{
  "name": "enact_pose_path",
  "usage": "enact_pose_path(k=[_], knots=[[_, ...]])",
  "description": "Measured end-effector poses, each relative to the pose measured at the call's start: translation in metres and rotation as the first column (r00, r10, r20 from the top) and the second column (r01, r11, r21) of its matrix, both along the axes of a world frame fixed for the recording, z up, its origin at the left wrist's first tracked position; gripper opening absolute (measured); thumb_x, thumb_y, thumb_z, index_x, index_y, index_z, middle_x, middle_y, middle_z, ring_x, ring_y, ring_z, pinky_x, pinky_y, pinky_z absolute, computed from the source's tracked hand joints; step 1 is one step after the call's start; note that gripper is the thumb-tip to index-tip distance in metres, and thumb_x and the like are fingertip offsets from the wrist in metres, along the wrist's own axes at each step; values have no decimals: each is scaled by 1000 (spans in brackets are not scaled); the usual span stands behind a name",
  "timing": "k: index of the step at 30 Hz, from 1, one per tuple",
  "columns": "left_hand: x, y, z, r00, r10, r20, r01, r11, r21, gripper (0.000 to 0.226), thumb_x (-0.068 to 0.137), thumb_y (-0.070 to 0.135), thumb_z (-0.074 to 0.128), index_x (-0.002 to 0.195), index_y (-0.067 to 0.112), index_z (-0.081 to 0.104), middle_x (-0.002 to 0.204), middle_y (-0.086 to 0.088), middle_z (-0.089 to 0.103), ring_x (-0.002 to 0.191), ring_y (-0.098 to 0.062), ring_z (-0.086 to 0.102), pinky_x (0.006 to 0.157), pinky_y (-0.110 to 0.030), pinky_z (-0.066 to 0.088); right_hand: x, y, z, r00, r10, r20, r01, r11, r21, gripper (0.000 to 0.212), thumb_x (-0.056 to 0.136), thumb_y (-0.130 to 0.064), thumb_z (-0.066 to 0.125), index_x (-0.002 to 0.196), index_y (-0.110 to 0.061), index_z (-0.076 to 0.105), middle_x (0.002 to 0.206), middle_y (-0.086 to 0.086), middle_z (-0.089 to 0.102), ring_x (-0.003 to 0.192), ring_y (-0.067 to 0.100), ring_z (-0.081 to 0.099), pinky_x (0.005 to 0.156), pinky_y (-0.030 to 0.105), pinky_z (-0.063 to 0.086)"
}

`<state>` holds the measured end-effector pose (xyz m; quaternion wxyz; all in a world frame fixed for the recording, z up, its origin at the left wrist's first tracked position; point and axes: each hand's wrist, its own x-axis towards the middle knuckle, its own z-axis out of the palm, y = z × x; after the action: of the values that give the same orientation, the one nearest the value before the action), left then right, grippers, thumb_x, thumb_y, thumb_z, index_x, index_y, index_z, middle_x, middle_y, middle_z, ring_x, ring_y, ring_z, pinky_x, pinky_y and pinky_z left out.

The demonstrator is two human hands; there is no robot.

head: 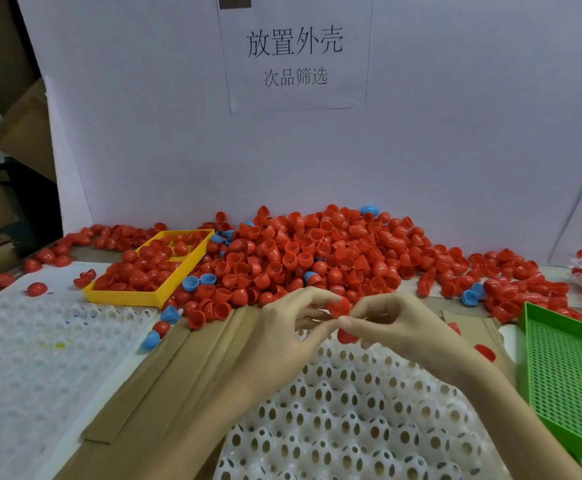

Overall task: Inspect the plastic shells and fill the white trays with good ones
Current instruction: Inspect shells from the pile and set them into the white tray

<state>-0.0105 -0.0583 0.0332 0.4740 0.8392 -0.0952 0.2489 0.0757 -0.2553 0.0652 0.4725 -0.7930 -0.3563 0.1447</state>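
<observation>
Nearest, the white tray lies straight below both hands, its cups bare as far as they show, so the drop is short and downward. The left hand pinches one red shell at its fingertips; the right hand grips another shell lower, the two almost touching. The green tray flanks the right and a second white tray the left, with free table between. Beyond is the red pile, with the yellow tray at its left edge.

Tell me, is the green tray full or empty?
Empty, as far as shown: the green tray shows only bare mesh, though part is out of frame.
</observation>
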Motion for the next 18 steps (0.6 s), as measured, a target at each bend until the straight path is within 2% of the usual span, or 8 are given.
enact_pose_path(k=[2, 4, 6, 8, 10, 12, 15, 18], knots=[[0, 0, 2, 997, -40, -59, 33, 993, -110, 23, 95, 18, 75, 116, 28, 76, 118, 14, 72, 109, -3, 70, 93, -22, 57, -4, 3, -2, 992, -39, 122, 43, 999, -30, 32, 78, -62, 76, 80, -31, 80, 78, -3, 76, 72, 19, 70, 65, 24, 53], [0, -2, 3, 997, -37, -61, 26, 983, -179, 18, 96, 14, 74, 109, 26, 78, 112, 11, 74, 103, -6, 73, 89, -20, 57, -8, 5, -5, 965, -73, 252, 88, 995, -49, 36, 74, -66, 75, 76, -31, 77, 76, -12, 75, 72, 8, 70, 66, 22, 56], [1, -3, 3, 998, -13, -63, -4, 966, -257, 15, 95, 11, 74, 105, 22, 79, 104, 8, 77, 94, -7, 75, 82, -17, 56, -12, 5, -6, 945, -88, 315, 95, 995, -9, 35, 75, -66, 74, 77, -31, 76, 78, -16, 74, 76, 5, 71, 68, 20, 56], [1, -4, 3, 997, -17, -75, -10, 938, -346, 12, 95, 10, 74, 103, 18, 79, 97, 2, 78, 88, -11, 76, 79, -18, 58, -14, 4, -5, 943, -112, 313, 97, 993, 62, 32, 84, -60, 68, 79, -28, 74, 76, -12, 74, 72, 8, 71, 65, 22, 56], [1, -4, 4, 997, -16, -82, -17, 921, -390, 10, 95, 11, 73, 103, 16, 78, 93, -1, 78, 85, -16, 77, 80, -22, 60, -14, 5, -5, 954, -142, 263, 108, 984, 141, 27, 96, -46, 62, 86, -23, 72, 76, -4, 73, 68, 13, 70, 64, 29, 59], [1, -3, 4, 997, -1, -76, -29, 918, -394, 9, 96, 12, 73, 102, 15, 78, 91, -1, 78, 84, -17, 77, 82, -26, 61, -14, 5, -5, 969, -145, 201, 104, 974, 201, 6, 99, -26, 65, 98, -20, 67, 81, 0, 74, 69, 16, 71, 66, 29, 59], [0, -3, 5, 997, -2, -71, -27, 916, -399, 8, 96, 13, 73, 102, 15, 78, 91, -1, 78, 85, -18, 77, 85, -30, 61, -16, 6, -7, 981, -100, 164, 65, 977, 203, 21, 94, -15, 72, 111, -22, 63, 85, -1, 76, 72, 16, 72, 70, 26, 59], [-1, -3, 6, 998, -5, -58, -17, 927, -374, 10, 95, 13, 74, 101, 18, 79, 94, 3, 78, 89, -16, 77, 86, -28, 61, -17, 7, -8, 970, -91, 227, 51, 983, 177, 27, 92, -10, 75, 112, -27, 67, 85, -3, 75, 77, 16, 73, 71, 27, 61]])
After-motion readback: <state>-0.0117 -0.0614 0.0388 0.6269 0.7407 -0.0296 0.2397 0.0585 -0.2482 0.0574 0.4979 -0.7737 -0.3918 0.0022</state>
